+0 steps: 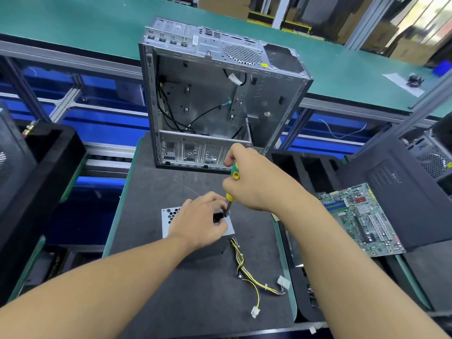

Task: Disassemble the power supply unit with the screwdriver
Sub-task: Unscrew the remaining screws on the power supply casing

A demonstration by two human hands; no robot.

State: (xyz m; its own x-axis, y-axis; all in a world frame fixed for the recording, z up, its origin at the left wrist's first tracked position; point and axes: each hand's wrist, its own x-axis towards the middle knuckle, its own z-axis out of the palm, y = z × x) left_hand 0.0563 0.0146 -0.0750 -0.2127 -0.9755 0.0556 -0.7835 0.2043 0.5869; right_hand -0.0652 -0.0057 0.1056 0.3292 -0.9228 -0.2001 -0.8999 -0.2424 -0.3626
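Power supply (pixel 168 217) flat on the dark mat (pixel 171 277) of the bench, just in front of the open computer case (pixel 220 94), yellow-black wires (pixel 244 267) trailing off its right side. Left grip (pixel 203 222) curled over its top by the black socket. Right grip (pixel 259 179) wrapped round the green-yellow screwdriver (pixel 230 197), upright, tip seemingly on the top face, partly hidden by fingers. Circuit board (pixel 362 218) well to the right.

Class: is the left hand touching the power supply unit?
Touching. The head view shows the left hand resting on top of the power supply unit, fingers beside the screwdriver.
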